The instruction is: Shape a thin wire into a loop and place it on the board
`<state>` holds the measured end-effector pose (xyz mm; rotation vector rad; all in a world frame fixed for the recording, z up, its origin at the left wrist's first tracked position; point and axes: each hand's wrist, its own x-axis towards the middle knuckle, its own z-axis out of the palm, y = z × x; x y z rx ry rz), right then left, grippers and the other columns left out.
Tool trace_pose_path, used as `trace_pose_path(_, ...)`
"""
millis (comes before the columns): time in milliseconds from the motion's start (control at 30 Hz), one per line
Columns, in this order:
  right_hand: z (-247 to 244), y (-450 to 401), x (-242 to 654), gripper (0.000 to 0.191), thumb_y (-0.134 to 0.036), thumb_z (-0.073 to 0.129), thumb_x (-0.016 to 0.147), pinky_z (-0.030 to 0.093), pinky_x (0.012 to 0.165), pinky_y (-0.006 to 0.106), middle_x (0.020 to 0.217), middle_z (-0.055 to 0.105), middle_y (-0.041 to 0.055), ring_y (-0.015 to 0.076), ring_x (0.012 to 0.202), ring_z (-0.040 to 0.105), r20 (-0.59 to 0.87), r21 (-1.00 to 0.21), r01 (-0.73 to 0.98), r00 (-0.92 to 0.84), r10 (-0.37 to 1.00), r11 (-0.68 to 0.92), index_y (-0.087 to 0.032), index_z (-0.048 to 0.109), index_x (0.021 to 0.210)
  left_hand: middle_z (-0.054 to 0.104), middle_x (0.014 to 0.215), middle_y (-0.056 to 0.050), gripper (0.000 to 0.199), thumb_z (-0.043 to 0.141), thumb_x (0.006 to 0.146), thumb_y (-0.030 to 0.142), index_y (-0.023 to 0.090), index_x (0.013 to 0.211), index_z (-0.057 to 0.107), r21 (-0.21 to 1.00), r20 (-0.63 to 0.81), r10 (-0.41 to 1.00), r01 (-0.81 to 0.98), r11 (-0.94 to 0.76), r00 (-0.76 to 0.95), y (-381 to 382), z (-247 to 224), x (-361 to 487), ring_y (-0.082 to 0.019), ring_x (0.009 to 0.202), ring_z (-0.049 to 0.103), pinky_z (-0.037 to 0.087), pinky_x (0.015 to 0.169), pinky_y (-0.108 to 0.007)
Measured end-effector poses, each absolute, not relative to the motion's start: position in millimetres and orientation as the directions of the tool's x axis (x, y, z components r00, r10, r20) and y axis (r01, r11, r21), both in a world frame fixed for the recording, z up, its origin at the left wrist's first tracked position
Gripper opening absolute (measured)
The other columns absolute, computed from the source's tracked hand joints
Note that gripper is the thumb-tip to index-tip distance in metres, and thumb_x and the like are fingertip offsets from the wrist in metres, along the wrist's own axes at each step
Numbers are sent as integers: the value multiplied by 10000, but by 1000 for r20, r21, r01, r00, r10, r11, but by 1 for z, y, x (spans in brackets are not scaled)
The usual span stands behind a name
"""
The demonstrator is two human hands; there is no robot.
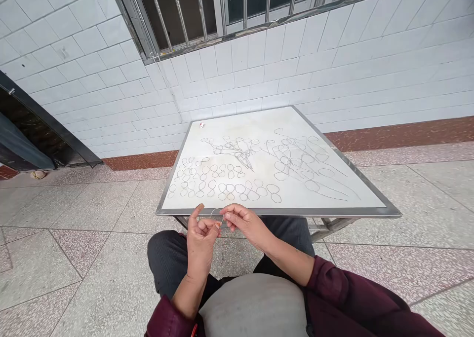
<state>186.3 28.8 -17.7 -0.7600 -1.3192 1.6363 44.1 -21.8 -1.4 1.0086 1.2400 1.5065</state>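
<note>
My left hand [201,236] pinches with thumb and fingers just in front of the table's near edge, its index finger raised. My right hand [246,224] pinches close beside it, fingertips almost touching the left ones. Between them a thin wire [212,212] curves up in a small arc. Both hands seem to grip it, though its ends are hidden by the fingers. Beyond the hands, on the white tabletop [314,125], lie rows of thin wire loops [240,189], many in figure-eight pairs. Looped wires with long tails [318,171] spread on the right, and a tangled bunch [240,152] lies mid-table.
A grey metal rim [281,211] edges the table, close to my knees. A small white and red object [202,125] sits in the far left corner. Behind stands a tiled wall [244,80] with a barred window. Stone flooring [111,258] surrounds the table.
</note>
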Motion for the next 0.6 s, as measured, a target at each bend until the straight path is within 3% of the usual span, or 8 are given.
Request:
trace_pose_path(167,-15,40,185,280,-449,659,792,412,595,263,775,579,-9,105,614,495,-10,-962,-243,-411,912,-120,-199,631,916,593,659,66,692,668,764,181,203,1378,350,994,17,986,-102,-34,-163,-12,-2,45,-92,573,517,414,616,-215)
trace_pose_path(400,-33,51,179,189,-412,587,839,378,520,252,692,505,-45,94,512,455,-57,-973,-199,-303,951,-121,-226,554,843,561,656,62,637,625,785,176,185,1369,371,999,-31,988,3,32,-154,5,-11,50,-96,576,483,391,583,-216)
trace_pose_path(500,-38,57,178,174,-405,552,858,378,479,253,702,490,-46,86,467,428,-58,-983,-152,-291,955,-106,-234,526,840,552,642,67,616,625,779,180,185,1349,392,997,-72,985,-11,72,-155,13,-14,53,-101,575,486,406,592,-226)
trace_pose_path(600,-44,66,181,206,-445,553,850,412,451,251,737,499,-23,116,537,466,-69,-982,-146,-308,949,-119,-243,535,887,566,643,63,623,646,761,175,179,1333,396,992,-115,976,-65,104,-187,22,-18,55,-108,585,505,422,612,-237)
